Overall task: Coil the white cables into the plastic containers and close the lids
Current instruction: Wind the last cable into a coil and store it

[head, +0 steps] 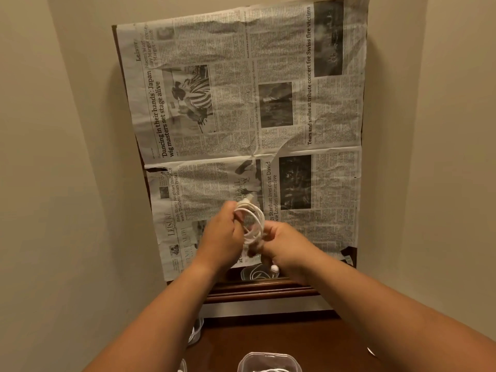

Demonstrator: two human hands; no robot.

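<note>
Two-handed coiling, seen from beside the person.

The left hand [222, 237] has its fingers curled round the left side of a thin white cable [253, 218] wound into a small oval loop. The right hand [284, 245] pinches the loop's lower right part with bent fingers. Both hands hold it in the air between them, above the table and touching nothing else.

The loop's long axis runs from the person toward the far wall. A short white connector end [247, 200] sticks out of the top and points away from the person. A rounded white plug [274, 269] hangs below the right hand.

A small clear plastic container [257, 273] lies just beneath the hands, on the person's side. It sits at the near edge of the spread sheet of printed newspaper [241, 103] and seems to hold a cable already. The right hand is the nearer one.

A second clear lidless container [268, 358], with white cable inside, stands on the lower brown wooden surface [268, 334], closer to the person. Lowering the loop flat, probably into one of these, appears to be the step in hand.
</note>
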